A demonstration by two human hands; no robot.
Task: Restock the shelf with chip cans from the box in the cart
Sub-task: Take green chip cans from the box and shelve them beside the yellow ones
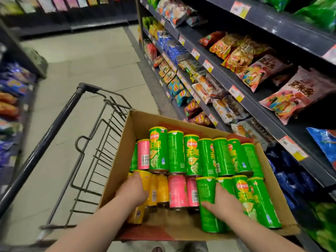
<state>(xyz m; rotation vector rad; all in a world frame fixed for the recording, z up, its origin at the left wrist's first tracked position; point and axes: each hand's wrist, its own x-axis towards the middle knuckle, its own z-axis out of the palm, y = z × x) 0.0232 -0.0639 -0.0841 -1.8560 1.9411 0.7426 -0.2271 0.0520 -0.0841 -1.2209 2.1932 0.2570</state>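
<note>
An open cardboard box rests on the black wire cart. Inside lie two rows of chip cans: several green ones, pink ones and yellow ones. My left hand grips a yellow can at the box's near left corner. My right hand curls round a green can in the near row, with its thumb lying on the green can beside it on the left.
Dark shelves with snack bags and yellow price tags run along the right, close to the box. Another shelf with bags stands at the left. The tiled aisle floor stretches ahead of the cart.
</note>
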